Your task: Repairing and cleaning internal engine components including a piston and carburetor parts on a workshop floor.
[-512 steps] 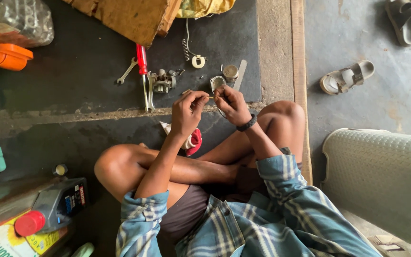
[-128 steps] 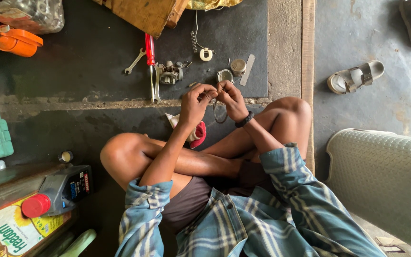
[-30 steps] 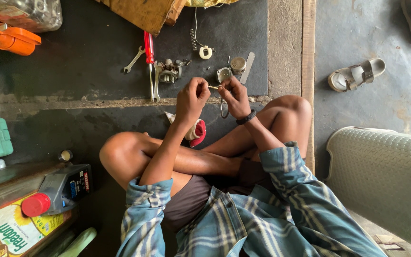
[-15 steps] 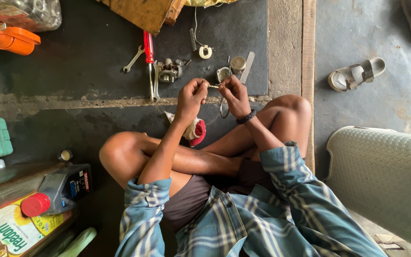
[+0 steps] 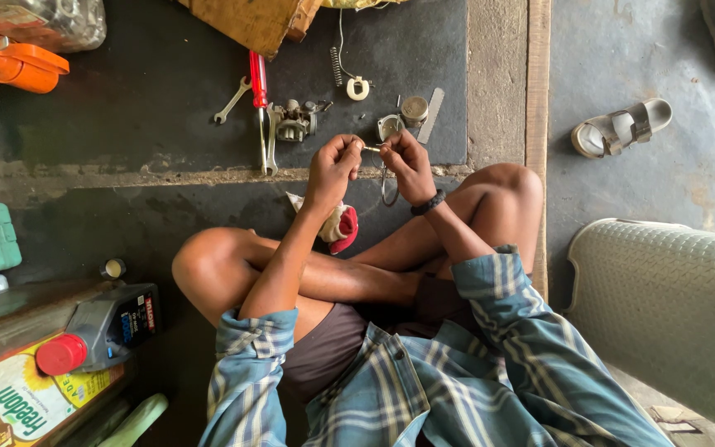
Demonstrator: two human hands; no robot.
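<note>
left hand [image 5: 333, 163] pinches small metal part [image 5: 371, 149] | right hand [image 5: 405, 161] grips its other end | carburetor [image 5: 294, 122], red screwdriver [image 5: 259, 91] just beyond

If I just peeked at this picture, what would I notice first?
First, the two hands in the middle: the left hand and right hand pinch a small metal part between them, above crossed bare legs. Just beyond them on the dark mat lie a red-handled screwdriver, a wrench and a grey carburetor-like piece. Bright spots pull the eye too: an orange container top left and a sandal on the right.
</note>
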